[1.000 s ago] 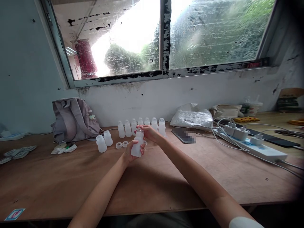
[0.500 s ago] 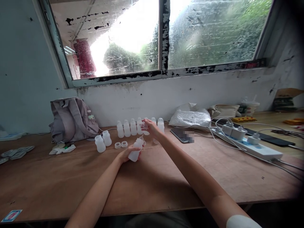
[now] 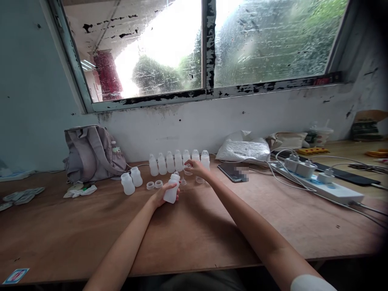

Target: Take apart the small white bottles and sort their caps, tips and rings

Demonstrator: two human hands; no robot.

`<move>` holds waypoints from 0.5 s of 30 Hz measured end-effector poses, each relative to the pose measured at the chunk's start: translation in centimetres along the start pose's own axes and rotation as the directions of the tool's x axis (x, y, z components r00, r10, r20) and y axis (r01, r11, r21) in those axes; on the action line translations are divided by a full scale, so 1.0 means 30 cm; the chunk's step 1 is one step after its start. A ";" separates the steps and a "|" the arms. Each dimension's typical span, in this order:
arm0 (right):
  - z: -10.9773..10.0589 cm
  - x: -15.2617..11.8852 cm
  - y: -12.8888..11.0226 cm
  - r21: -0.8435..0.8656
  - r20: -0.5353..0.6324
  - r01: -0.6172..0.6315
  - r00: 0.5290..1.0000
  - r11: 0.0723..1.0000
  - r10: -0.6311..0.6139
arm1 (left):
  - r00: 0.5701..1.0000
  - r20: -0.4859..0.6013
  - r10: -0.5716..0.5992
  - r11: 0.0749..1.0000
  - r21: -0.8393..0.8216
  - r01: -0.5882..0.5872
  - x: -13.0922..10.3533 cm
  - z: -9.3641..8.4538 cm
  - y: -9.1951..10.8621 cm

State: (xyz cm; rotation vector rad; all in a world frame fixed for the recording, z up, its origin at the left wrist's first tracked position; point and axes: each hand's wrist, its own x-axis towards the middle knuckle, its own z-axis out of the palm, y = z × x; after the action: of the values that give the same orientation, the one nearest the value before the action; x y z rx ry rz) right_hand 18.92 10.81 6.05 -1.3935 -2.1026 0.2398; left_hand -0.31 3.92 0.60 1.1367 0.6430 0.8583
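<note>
My left hand (image 3: 160,196) is wrapped round a frosted white baby bottle (image 3: 171,193), tilted a little to the right, with a teat on its top. At the right of it, the fingers of my right hand (image 3: 197,167) are closed on a clear dome cap (image 3: 188,171) just above the table. A clear teat (image 3: 183,181) stands on the table between the hands. Another clear cap (image 3: 199,180) lies below my right wrist, partly hidden. Behind is a row of several capped baby bottles (image 3: 162,165). Two white collar rings (image 3: 150,185) lie left of my left hand.
Two topless bottles (image 3: 127,184) stand at the left, near a grey backpack (image 3: 91,155) and a crumpled wrapper (image 3: 80,191). Right of the row are a phone (image 3: 228,171), a silvery plastic package (image 3: 244,150) and a power strip (image 3: 330,190) with plugged-in chargers and loose cables.
My right hand has come down from the bottle row towards the table, and its fingers are now on the clear cap. My left hand has turned its bottle slightly more upright.
</note>
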 end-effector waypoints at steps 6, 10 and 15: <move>0.013 -0.004 0.030 -0.075 0.141 -0.084 0.986 0.994 0.094 | 1.000 0.013 -0.010 1.000 0.006 0.009 0.004 -0.006 -0.003; 0.020 -0.013 0.034 -0.101 0.208 -0.091 0.972 0.991 0.110 | 1.000 0.004 -0.013 1.000 0.011 0.013 0.003 -0.004 -0.001; 0.030 -0.012 0.054 -0.102 0.242 -0.086 0.964 0.991 0.109 | 1.000 0.001 -0.016 1.000 0.015 0.016 -0.001 0.002 0.003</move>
State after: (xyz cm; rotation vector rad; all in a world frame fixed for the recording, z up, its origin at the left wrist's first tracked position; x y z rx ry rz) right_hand 19.78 11.35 4.45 -1.5938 -2.2716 0.3803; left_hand -0.29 3.87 0.70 1.1443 0.6575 0.8404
